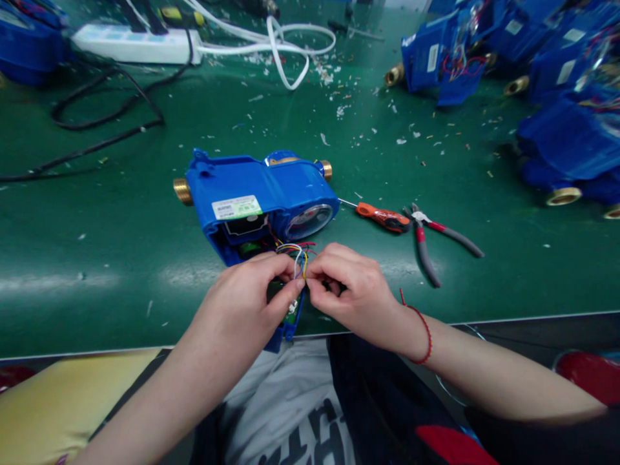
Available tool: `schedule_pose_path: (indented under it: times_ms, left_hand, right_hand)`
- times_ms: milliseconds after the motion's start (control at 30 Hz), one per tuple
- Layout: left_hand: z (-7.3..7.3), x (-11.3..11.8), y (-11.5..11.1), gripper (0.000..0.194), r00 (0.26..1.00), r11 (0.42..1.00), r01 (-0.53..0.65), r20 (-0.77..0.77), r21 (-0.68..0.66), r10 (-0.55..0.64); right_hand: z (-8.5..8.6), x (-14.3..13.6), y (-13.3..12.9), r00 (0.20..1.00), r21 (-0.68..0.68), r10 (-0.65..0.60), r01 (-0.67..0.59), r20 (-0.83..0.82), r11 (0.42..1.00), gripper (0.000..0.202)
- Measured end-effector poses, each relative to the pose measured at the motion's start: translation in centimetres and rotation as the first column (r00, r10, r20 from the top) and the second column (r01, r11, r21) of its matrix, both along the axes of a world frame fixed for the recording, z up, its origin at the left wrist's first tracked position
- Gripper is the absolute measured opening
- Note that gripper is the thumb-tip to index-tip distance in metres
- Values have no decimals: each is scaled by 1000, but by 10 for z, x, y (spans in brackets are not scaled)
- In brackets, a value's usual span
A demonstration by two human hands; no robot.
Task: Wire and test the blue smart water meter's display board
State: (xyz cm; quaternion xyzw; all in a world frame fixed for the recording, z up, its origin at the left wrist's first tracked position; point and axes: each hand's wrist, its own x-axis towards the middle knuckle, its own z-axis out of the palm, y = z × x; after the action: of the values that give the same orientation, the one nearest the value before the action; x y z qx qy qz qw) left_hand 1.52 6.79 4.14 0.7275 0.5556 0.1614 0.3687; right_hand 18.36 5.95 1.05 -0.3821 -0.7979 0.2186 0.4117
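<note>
A blue water meter (242, 184) with brass threaded ends lies on the green bench in front of me, its open side facing me. Thin coloured wires (301, 255) come out of it, white, yellow and red among them. My left hand (256, 290) pinches these wires between thumb and index finger. Close against it, my right hand (346, 284) has thumb and fingertips pressed together on the yellow wire's end. Beneath the left hand shows a blue cover (289, 328) with a green circuit board (292, 311), partly hidden by the fingers.
An orange-handled screwdriver (382, 217) and grey-and-red cutting pliers (429, 239) lie right of the meter. More blue meters (571, 139) crowd the far right. A white power strip (140, 44) and cables (106, 123) occupy the back left. Wire scraps litter the bench (368, 142).
</note>
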Motion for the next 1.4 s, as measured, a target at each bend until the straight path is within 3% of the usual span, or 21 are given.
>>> schedule_pose_path:
  times_ms: [200,300,400,467,767,833,933,1033,1200,1400]
  left_hand:
    - [2,0,0,18,1000,1000,7,21,-5,-7]
    - [3,0,0,17,1000,1000,2,21,-6,-2]
    - [3,0,1,15,1000,1000,1,5,10,-1]
    - [3,0,1,14,1000,1000,1,-13,18,-1]
    - [8,-2,2,19,998,998,49,35,-34,-48]
    - [8,-2,2,19,999,999,36,40,-39,-35]
    - [7,-2,2,18,999,999,28,46,-39,-26]
    - [6,-3,2,16,997,999,26,69,-26,-24]
    - [6,-3,2,14,989,998,7,146,-63,2]
    - [9,0,4,11,957,986,-43,277,-161,87]
  right_hand:
    - [1,3,2,1000,28,-31,31,0,999,14]
    - [3,8,1,997,-150,0,-10,-71,989,11]
    - [6,9,0,976,-394,26,-110,-214,913,6]
    - [6,7,-1,965,-479,-8,-123,-263,869,6]
    - [1,3,2,984,-474,-102,21,-145,880,17]
    - [1,4,1,989,-399,-87,31,-123,917,13]
    - [2,8,-1,1000,-60,1,-3,-32,998,11]
    - [3,14,2,988,172,64,-88,142,981,19]
    - [4,17,8,949,317,63,-165,308,934,21]
    - [0,16,5,943,397,-33,-107,330,911,16]
